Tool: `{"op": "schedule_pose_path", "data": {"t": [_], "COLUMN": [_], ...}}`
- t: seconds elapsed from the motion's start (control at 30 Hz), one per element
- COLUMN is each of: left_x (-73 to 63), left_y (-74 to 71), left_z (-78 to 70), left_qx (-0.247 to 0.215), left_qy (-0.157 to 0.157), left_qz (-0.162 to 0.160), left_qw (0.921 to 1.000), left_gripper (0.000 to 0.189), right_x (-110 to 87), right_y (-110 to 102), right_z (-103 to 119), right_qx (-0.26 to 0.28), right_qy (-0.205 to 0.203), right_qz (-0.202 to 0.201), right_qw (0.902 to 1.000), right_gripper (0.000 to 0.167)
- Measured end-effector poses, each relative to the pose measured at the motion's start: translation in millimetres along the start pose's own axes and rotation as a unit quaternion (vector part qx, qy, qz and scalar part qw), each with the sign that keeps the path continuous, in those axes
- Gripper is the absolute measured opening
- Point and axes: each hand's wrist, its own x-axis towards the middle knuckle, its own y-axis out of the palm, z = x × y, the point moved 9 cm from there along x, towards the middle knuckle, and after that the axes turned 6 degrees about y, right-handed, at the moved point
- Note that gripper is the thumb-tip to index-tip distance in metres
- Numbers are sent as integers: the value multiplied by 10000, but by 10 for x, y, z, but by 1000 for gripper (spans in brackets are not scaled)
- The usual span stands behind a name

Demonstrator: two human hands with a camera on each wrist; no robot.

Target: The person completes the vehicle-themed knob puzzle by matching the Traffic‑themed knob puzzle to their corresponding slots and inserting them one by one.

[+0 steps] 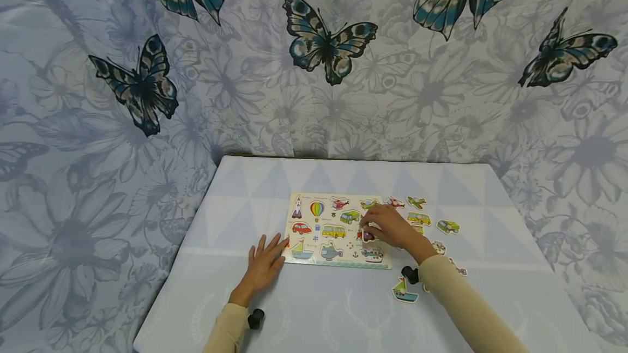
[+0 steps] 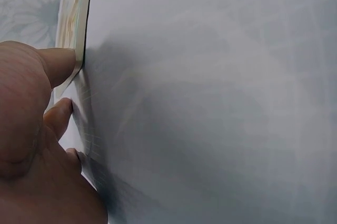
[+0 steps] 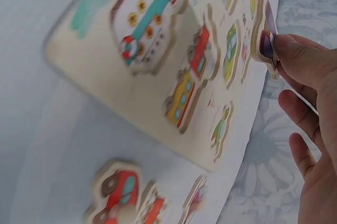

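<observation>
A wooden puzzle board printed with vehicles lies on the table. My right hand is above its right part, pinching a puzzle piece with purple on its face between thumb and fingers. That piece stands tilted on edge in the right wrist view, raised off the board; its exact picture is hard to read. My left hand rests at the board's lower left, fingers spread and fairly straight. In the left wrist view, the thumb touches the board's edge near a corner.
Loose pieces lie right of the board: a yellow bus, a green jeep, a green plane and several others, some partly behind the right arm. A sailboat piece lies nearer. Behind the table hangs butterfly-patterned cloth.
</observation>
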Motion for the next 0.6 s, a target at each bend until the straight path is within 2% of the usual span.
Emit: {"op": "schedule_pose_path", "data": {"t": [0.17,0.37,0.6], "left_x": [-5,-8,0], "left_y": [-2,3,-8], "left_z": [10,16,-4], "left_qx": [-51,-72,-79], "left_qy": [-11,12,-20], "left_qz": [10,14,79], "left_qw": [10000,10000,9999], "left_gripper": [45,46,46], "right_x": [224,503,677], "right_y": [100,192,270], "right_z": [38,129,185], "right_qx": [-88,50,137], "right_qy": [137,245,296], "right_qz": [289,596,721], "right_qw": [9994,9979,9969], "right_gripper": [13,14,14]}}
